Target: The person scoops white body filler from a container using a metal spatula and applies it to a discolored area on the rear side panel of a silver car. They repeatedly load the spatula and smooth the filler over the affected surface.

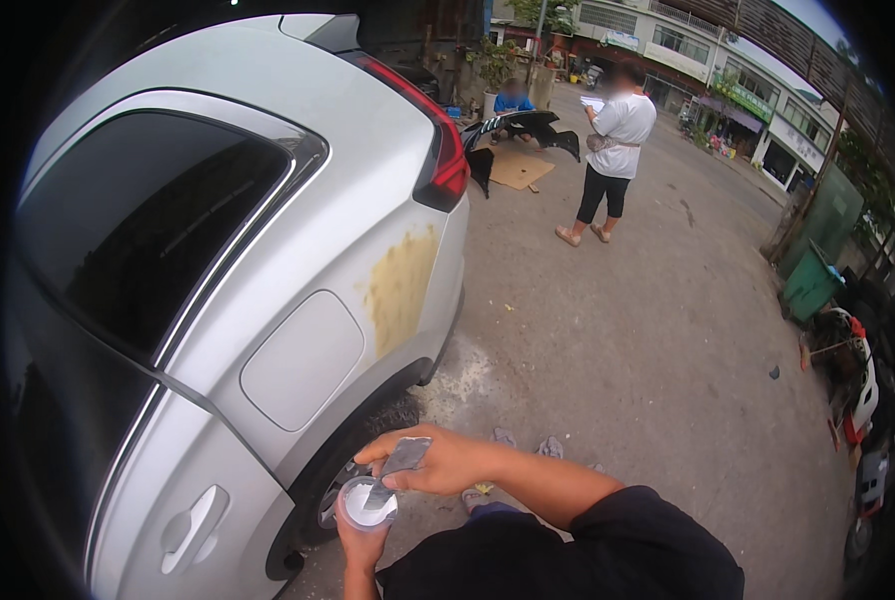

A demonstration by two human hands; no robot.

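Close in front of me, my left hand (361, 543) is closed around a small clear plastic cup (393, 519). White paste (361, 507) lies inside it. My right hand (446, 462) grips a flat grey spatula (408, 456) between thumb and fingers, its lower end dipping into the cup over the paste. Both hands are beside the rear wheel (334, 490) of a silver-white car (388, 170). Ahead of them, a yellowish patch of filler (401, 290) covers the rear quarter panel between the fuel flap (303, 360) and the tail light (451, 165).
Farther off, a person in a white shirt (623, 120) stands holding papers. Behind, another person in blue (513, 103) crouches by a black bumper (528, 120) over cardboard (520, 170). A green bin (813, 285) and piled parts (863, 380) line the right side.
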